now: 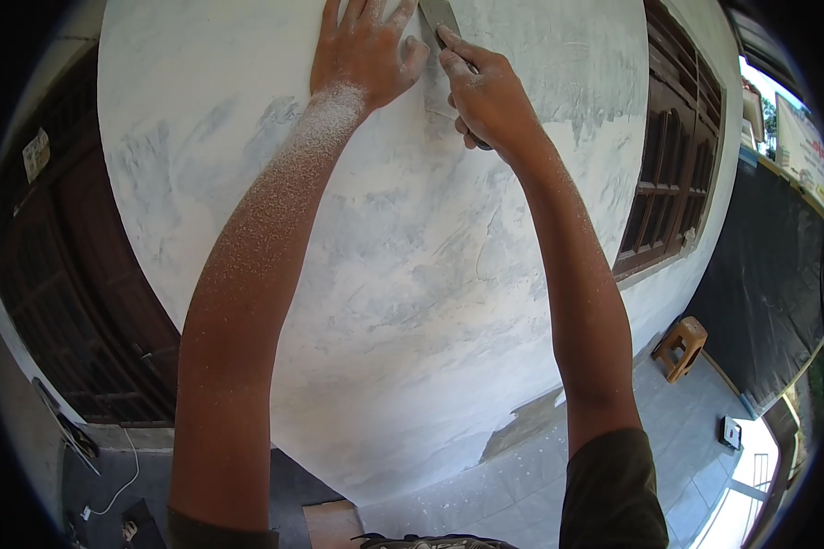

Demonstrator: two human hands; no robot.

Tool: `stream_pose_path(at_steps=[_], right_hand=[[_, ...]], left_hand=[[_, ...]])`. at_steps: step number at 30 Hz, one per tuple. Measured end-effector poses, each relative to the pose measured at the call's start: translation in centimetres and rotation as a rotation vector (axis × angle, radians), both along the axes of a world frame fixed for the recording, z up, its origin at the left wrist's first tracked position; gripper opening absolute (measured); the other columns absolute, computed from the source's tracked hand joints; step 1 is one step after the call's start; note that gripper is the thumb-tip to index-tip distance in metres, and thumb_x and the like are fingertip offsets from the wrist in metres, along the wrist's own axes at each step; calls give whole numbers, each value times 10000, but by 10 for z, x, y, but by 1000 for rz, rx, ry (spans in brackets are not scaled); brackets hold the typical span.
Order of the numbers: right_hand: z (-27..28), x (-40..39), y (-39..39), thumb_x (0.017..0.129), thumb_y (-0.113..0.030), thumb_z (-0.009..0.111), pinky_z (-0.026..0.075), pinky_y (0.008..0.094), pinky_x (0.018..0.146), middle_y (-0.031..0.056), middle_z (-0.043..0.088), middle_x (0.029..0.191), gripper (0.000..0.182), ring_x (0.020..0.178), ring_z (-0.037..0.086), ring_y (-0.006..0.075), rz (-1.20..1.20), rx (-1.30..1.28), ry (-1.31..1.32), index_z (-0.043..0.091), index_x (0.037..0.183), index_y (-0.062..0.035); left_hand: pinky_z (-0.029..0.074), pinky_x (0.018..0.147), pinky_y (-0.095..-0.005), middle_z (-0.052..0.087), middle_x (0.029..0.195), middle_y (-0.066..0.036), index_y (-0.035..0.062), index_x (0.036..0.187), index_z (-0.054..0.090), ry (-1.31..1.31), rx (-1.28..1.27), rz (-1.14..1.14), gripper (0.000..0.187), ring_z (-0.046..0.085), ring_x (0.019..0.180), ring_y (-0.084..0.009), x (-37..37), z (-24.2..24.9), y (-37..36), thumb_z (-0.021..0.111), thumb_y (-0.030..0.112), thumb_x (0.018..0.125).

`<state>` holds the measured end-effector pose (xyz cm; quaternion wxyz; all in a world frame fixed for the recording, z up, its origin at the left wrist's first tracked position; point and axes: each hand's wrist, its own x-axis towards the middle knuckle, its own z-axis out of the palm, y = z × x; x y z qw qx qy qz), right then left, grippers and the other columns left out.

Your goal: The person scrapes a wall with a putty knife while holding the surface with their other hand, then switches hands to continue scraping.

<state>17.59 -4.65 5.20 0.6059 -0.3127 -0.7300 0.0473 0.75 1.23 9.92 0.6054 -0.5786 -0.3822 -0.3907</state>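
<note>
My left hand (pixel 362 57) lies with its fingers stretched out against the white-and-grey patchy wall (pixel 403 247), at the top of the view. Its fingertips run out of the frame. White dust coats that wrist and forearm. Just to its right, my right hand (pixel 496 99) is wrapped round the handle of a putty knife (pixel 439 15). The metal blade points up past my left thumb, and its far end is cut off by the frame's top. Whether the blade's edge touches the wall cannot be seen.
A dark wooden door (pixel 82 284) stands on the left and a brown wooden window (pixel 673 151) on the right. A small brown stool (pixel 681 349) sits on the grey tiled floor (pixel 522 485) near a black sheet (pixel 760 265). A white cable (pixel 135 462) lies at lower left.
</note>
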Motion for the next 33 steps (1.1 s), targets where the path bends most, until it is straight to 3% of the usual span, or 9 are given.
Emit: stream_pose_path(at_steps=[2,4,7,10,11,13,16,19,33], right_hand=[[3,-1,3,1041,-235,465,602,332,519,169,707,763,477,480,645,197,15,7,12,529,1472,-42],[-1,-3,4,1085,-266,447,476,292,419,29,493,657,470,444,485,114,40,28,37,479,1535,-133],[-14,-2,-1,1041,-242,465,614,327,543,181,706,762,483,488,651,199,15,-20,8,525,1478,-48],[-4,0,0,1039,-230,464,617,328,545,183,717,790,481,504,661,197,-4,-34,-15,522,1481,-49],[-2,-1,2,1039,-230,464,617,328,545,183,717,790,481,504,661,197,-4,-36,-12,522,1481,-49],[0,-4,4,1081,-271,453,455,291,422,25,477,613,480,457,493,124,51,53,53,472,1540,-134],[-8,-1,-8,1032,-210,466,617,339,529,172,709,775,473,519,669,193,-12,-52,-12,532,1475,-58],[-8,-6,-1,1072,-264,461,478,295,430,32,491,611,483,458,508,132,11,7,27,482,1530,-115],[3,-5,9,1068,-250,461,501,293,438,35,527,633,473,463,540,131,55,36,38,499,1516,-105]], left_hand=[[93,1279,-531,250,1661,-218,58,1562,380,-19,-35,44,658,163,1568,-332,0,-2,0,492,361,988],[86,1280,-529,242,1665,-217,60,1565,375,-10,-16,35,661,153,1570,-332,-2,-2,3,487,364,989],[72,1282,-527,224,1672,-217,65,1570,367,-11,0,14,663,136,1575,-332,-1,-2,6,477,372,992],[66,1283,-527,212,1676,-219,66,1573,363,-19,-3,9,665,127,1576,-334,-2,-1,5,467,377,994],[66,1283,-527,209,1676,-220,65,1573,362,-12,-9,10,666,127,1576,-335,-2,-2,5,464,378,994],[69,1283,-528,211,1676,-218,64,1573,361,-12,-3,23,666,128,1576,-334,-2,-2,6,464,378,994],[72,1282,-530,215,1675,-218,62,1572,362,-20,-6,33,665,129,1576,-334,-1,-3,4,462,376,995],[72,1282,-531,214,1674,-221,59,1572,360,-36,-11,17,663,130,1576,-336,-1,-2,2,457,371,996],[52,1284,-518,189,1684,-209,69,1588,329,-45,-21,42,677,113,1578,-329,0,-1,5,451,381,999]])
